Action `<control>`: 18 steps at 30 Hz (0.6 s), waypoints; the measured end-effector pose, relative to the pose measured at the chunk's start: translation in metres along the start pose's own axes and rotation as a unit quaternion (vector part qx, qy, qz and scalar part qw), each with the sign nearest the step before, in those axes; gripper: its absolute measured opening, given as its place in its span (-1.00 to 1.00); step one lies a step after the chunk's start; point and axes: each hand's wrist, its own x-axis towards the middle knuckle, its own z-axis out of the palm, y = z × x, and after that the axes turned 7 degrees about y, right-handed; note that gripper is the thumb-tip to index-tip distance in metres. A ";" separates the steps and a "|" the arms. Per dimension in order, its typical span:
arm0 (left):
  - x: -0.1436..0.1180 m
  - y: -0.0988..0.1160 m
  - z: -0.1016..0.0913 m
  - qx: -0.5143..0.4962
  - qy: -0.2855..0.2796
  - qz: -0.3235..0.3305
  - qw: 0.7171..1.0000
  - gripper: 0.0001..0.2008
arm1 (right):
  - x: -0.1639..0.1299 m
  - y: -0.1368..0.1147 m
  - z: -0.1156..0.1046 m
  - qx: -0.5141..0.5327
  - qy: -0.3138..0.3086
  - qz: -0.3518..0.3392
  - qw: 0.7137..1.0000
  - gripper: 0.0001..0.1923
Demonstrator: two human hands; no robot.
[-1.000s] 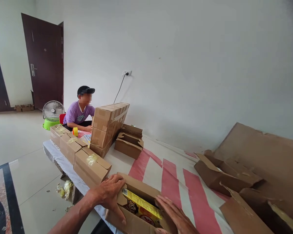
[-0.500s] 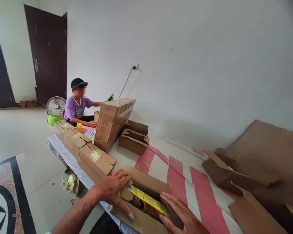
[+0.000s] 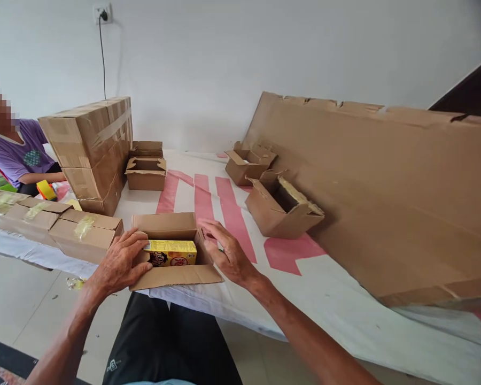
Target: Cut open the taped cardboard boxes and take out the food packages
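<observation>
An open cardboard box lies near the table's front edge, its long flaps spread apart. Inside sits a yellow printed carton, with some space at the right end. My left hand grips the box's left end, thumb and fingers over the short flap there. At the opposite end my right hand has its bent fingers around the right short flap; part of that flap is hidden by the hand.
Taped boxes line up at left, beside a tall taped stack. Open boxes stand behind, and others at right against a large cardboard sheet. A co-worker sits at far left near yellow tape.
My view has swung right and down. My right hand has moved from the yellow carton's end to the box's right flap. My left hand stays at the left end.
</observation>
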 end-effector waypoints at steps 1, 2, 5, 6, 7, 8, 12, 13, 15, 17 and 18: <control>0.004 0.002 -0.001 0.009 -0.012 0.006 1.000 -0.62 | -0.001 0.001 -0.004 -0.026 0.017 -0.017 0.999 -0.50; 0.008 0.004 -0.003 0.017 -0.026 0.011 0.999 -0.63 | -0.003 0.002 -0.008 -0.060 0.032 -0.036 0.997 -0.51; 0.018 0.008 -0.006 0.039 -0.064 0.027 0.997 -0.63 | -0.009 0.006 -0.018 -0.168 0.046 -0.094 0.980 -0.59; 0.021 0.010 -0.007 0.046 -0.070 0.035 0.996 -0.63 | -0.011 0.007 -0.021 -0.194 0.038 -0.112 0.974 -0.63; 0.024 0.013 -0.008 0.052 -0.074 0.044 0.995 -0.63 | -0.012 0.008 -0.023 -0.212 0.024 -0.127 0.969 -0.67; 0.026 0.016 -0.009 0.059 -0.076 0.053 0.994 -0.65 | -0.011 0.009 -0.024 -0.223 0.004 -0.135 0.965 -0.69; 0.029 0.024 -0.012 0.101 -0.059 0.068 0.991 -0.71 | 0.005 0.000 -0.025 -0.245 -0.096 -0.124 0.957 -0.73; 0.028 0.024 -0.014 0.114 -0.046 0.065 0.990 -0.72 | 0.012 -0.005 -0.024 -0.243 -0.119 -0.119 0.955 -0.74; 0.025 0.022 -0.016 0.134 -0.008 0.056 0.989 -0.71 | 0.026 -0.016 -0.020 -0.225 -0.161 -0.113 0.954 -0.80; 0.018 0.018 -0.020 0.147 0.033 0.042 0.988 -0.70 | 0.037 -0.024 -0.014 -0.203 -0.203 -0.099 0.953 -0.91; 0.013 0.016 -0.021 0.153 0.051 0.030 0.986 -0.69 | 0.040 -0.025 -0.009 -0.195 -0.224 -0.089 0.951 -0.93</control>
